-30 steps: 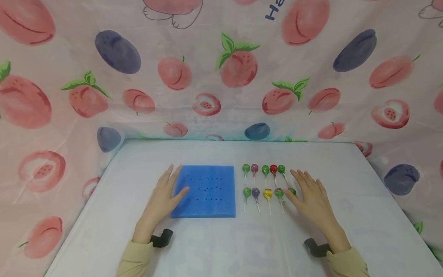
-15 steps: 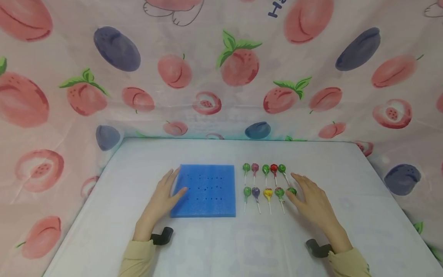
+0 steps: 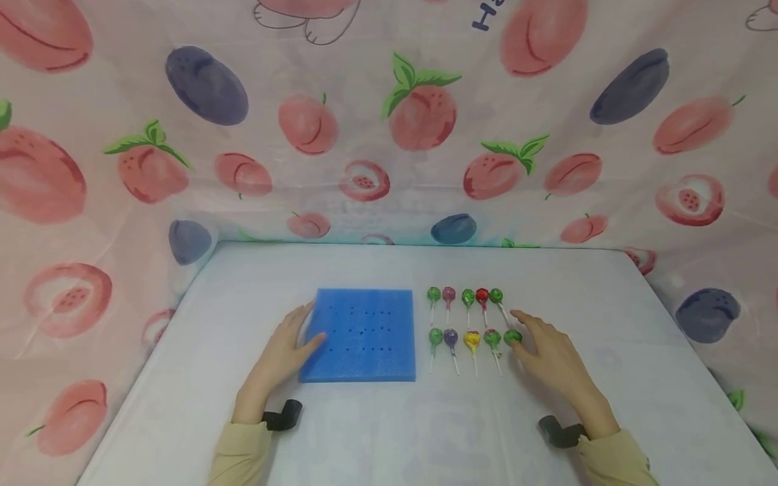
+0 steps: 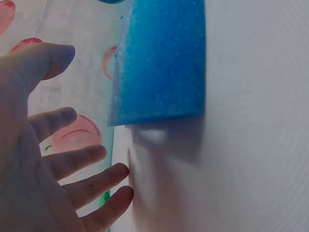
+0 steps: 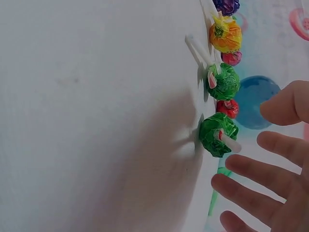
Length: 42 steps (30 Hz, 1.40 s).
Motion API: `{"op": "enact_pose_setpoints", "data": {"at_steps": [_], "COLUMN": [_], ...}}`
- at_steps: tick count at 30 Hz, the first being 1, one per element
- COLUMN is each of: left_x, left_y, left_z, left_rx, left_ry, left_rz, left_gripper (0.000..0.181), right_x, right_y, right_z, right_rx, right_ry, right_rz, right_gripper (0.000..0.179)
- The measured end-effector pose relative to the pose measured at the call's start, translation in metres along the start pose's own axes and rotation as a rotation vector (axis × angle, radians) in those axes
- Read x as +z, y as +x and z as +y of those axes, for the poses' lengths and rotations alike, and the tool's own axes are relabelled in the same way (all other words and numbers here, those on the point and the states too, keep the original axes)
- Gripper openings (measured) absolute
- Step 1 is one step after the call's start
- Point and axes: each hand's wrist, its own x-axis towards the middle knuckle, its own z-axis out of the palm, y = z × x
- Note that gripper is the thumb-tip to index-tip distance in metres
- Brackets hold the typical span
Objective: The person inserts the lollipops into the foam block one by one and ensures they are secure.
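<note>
1. Flanking a blue foam pad [image 3: 358, 368], the person's left hand [image 3: 281, 351] has its fingers extended and thumb apart, gripping nothing. Its thumb tip overlaps the pad's edge in the head view; whether it touches the foam cannot be told.

2. Across the white table [image 3: 389, 432], the person's right hand [image 3: 550, 354] is loosely spread, with no hold on anything. A green lollipop [image 3: 513, 336] lies just beside its thumb tip, and the right wrist view shows a gap between that candy and the fingers.

3. Ten wrapped lollipops, in two rows of five, lie between the hands: just left of the right hand, and beyond the pad from the left hand.

4. Work looks to be at its very start: neither hand is loaded, no lollipop stands in the pad's small holes [image 3: 362, 331], and all ten are left lying on the tabletop.

5. Beneath both hands the tabletop is pale and smooth, shadowed near the fingers, its far edge well beyond the fingertips.

6. Past that edge, and to either side of the hands, hangs a pale pink cloth [image 3: 346, 74] printed with peaches and dark blue fruit.
</note>
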Motion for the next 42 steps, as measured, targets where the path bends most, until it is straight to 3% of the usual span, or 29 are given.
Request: {"op": "enact_pose_setpoints", "data": {"at_steps": [16, 42], "left_x": [0.006, 0.004], "left_y": [-0.001, -0.004], "left_z": [-0.008, -0.005], "left_rx": [-0.001, -0.003], "left_ry": [0.077, 0.113], "left_rz": [-0.05, -0.095], "left_gripper": [0.069, 0.069], "right_x": [0.005, 0.01], "right_y": [0.004, 0.006], "right_z": [0.001, 0.0], "right_rx": [0.02, 0.02], "right_ry": [-0.019, -0.054], "right_rz": [-0.059, 0.021], "right_gripper": [0.056, 0.036]}}
